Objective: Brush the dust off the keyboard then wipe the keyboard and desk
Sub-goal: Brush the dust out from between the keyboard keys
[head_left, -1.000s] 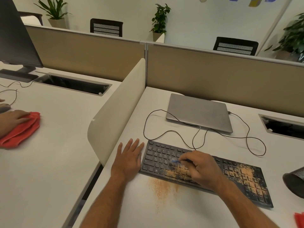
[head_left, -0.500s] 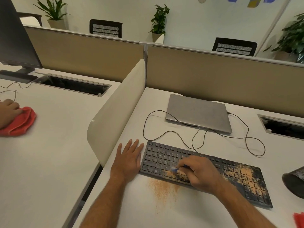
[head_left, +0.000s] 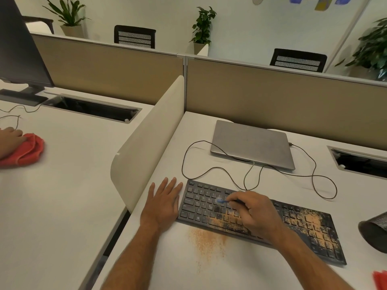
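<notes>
A black keyboard (head_left: pixel 201 204) lies across the white desk (head_left: pixel 240 271), with orange dust on its middle and right keys. More orange dust (head_left: pixel 206 239) lies on the desk just in front of it. My right hand (head_left: pixel 258 214) grips a small brush (head_left: pixel 222 201) whose blue tip touches the upper left keys. My left hand (head_left: pixel 162 203) rests flat on the desk against the keyboard's left end, fingers straight. A corner of a red cloth (head_left: pixel 380 279) shows at the bottom right edge.
A closed grey laptop (head_left: pixel 251 143) sits behind the keyboard, its dark cable (head_left: pixel 314 176) looping over the desk. A black mesh cup (head_left: pixel 374 231) lies at the right. A white divider (head_left: pixel 146 143) bounds the left. On the neighbouring desk another person's hand (head_left: pixel 9 139) holds a red cloth (head_left: pixel 29 149).
My right hand has swept the brush down toward the front keys and back up to the upper rows. My left hand has stayed put. The neighbour's hand and red cloth shifted on the other desk.
</notes>
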A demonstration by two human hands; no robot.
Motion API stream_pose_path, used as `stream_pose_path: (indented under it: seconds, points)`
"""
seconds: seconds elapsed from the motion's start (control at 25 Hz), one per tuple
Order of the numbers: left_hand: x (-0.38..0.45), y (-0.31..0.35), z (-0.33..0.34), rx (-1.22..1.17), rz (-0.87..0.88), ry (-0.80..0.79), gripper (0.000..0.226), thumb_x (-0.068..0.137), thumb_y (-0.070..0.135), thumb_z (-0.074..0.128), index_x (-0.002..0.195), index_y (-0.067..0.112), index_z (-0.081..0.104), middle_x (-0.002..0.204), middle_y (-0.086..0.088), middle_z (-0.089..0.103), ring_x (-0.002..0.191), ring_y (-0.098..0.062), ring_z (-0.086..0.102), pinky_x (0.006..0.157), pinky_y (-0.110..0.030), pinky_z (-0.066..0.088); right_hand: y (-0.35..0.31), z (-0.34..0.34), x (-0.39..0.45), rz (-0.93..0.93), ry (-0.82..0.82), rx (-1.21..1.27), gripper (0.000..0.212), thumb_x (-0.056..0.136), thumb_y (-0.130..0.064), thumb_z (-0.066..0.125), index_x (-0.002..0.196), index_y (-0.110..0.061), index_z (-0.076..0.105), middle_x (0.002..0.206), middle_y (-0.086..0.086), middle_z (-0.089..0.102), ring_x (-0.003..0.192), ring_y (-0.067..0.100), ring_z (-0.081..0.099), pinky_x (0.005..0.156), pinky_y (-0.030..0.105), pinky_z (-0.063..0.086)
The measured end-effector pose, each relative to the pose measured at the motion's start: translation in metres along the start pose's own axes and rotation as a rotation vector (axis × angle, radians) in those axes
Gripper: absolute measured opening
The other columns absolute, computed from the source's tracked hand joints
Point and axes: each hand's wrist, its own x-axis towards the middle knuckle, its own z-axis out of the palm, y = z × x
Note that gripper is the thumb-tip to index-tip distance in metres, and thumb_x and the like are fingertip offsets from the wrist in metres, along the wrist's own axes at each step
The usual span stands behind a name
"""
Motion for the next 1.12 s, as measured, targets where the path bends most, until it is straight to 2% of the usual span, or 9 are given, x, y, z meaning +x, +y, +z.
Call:
stream_pose_path:
  seconds: [0.08,0.2,0.36,0.44,0.6,0.76,0.88,1.0,1.12]
  points:
    - [0.0,0.0,0.0,0.009,0.0,-0.007,0.068,0.095,0.049,-0.002,0.157,0.037,0.022,0.165,0.014,0.012,0.153,-0.008,-0.004,0.124,-0.044,-0.008,0.001,0.004,0.001,-0.037,-0.051,-0.068,0.026,0.091,-0.039,0.045,0.105,-0.032,0.066,0.084,-0.016,0.068,0.073,0.003,0.058,0.061,0.025,0.052]
    - [-0.001,0.0,-0.001,0.013,-0.002,-0.008,0.068,0.095,0.049,-0.002,0.157,0.037,0.021,0.166,0.014,0.012,0.153,-0.008,-0.004,0.125,-0.044,-0.007,0.002,0.007,-0.002,-0.043,-0.153,-0.152,0.023,0.091,-0.039,0.045,0.105,-0.036,0.062,0.078,-0.014,0.066,0.069,0.006,0.055,0.059,0.029,0.05]
    - [-0.001,0.001,-0.002,0.017,0.0,-0.012,0.068,0.094,0.049,-0.003,0.157,0.038,0.02,0.165,0.014,0.01,0.153,-0.008,-0.005,0.124,-0.043,-0.009,0.005,-0.003,0.003,0.004,-0.092,-0.137,0.019,0.086,-0.032,0.05,0.095,-0.033,0.067,0.075,-0.014,0.065,0.067,0.005,0.054,0.057,0.026,0.048]
    - [-0.001,0.001,-0.002,0.012,0.001,-0.011,0.068,0.094,0.049,-0.003,0.157,0.038,0.02,0.165,0.014,0.011,0.153,-0.008,-0.004,0.124,-0.043,-0.009,0.006,-0.001,0.002,0.009,-0.057,-0.109,0.018,0.086,-0.031,0.053,0.097,-0.033,0.067,0.074,-0.015,0.065,0.066,0.005,0.054,0.056,0.025,0.048]
    - [-0.001,0.001,-0.001,0.003,0.002,0.005,0.066,0.096,0.048,0.001,0.157,0.037,0.024,0.165,0.013,0.015,0.153,-0.009,-0.002,0.125,-0.044,-0.006,0.005,0.005,-0.006,-0.03,-0.166,-0.075,0.015,0.087,-0.033,0.053,0.096,-0.035,0.065,0.075,-0.016,0.065,0.069,0.003,0.055,0.059,0.03,0.05]
    - [-0.001,0.001,-0.001,0.011,0.004,-0.004,0.068,0.094,0.048,-0.001,0.157,0.036,0.022,0.165,0.013,0.012,0.153,-0.009,-0.003,0.124,-0.043,-0.008,0.001,0.001,-0.006,-0.021,-0.081,-0.018,0.016,0.087,-0.031,0.055,0.097,-0.035,0.067,0.076,-0.019,0.064,0.067,0.002,0.055,0.057,0.027,0.05]
    - [-0.001,0.0,-0.001,0.008,0.006,0.001,0.068,0.094,0.047,-0.001,0.157,0.036,0.022,0.165,0.013,0.013,0.153,-0.009,-0.002,0.124,-0.044,-0.008,-0.002,0.006,-0.011,-0.07,-0.143,-0.028,0.021,0.088,-0.037,0.049,0.099,-0.036,0.066,0.077,-0.018,0.065,0.068,0.002,0.056,0.058,0.025,0.05]
    - [-0.001,0.0,0.0,0.005,0.003,0.001,0.067,0.095,0.047,0.001,0.157,0.036,0.023,0.165,0.012,0.015,0.153,-0.009,-0.001,0.124,-0.044,-0.008,-0.004,0.008,-0.011,-0.04,-0.106,-0.003,0.019,0.088,-0.036,0.049,0.099,-0.036,0.065,0.077,-0.017,0.065,0.07,0.002,0.056,0.059,0.025,0.05]
    - [0.0,0.0,0.0,0.008,0.0,-0.003,0.068,0.094,0.048,0.0,0.157,0.037,0.023,0.165,0.013,0.014,0.153,-0.009,-0.002,0.124,-0.044,-0.008,-0.008,0.007,-0.014,-0.111,-0.153,-0.06,0.019,0.087,-0.036,0.048,0.096,-0.035,0.064,0.074,-0.018,0.064,0.066,-0.002,0.051,0.055,0.022,0.047]
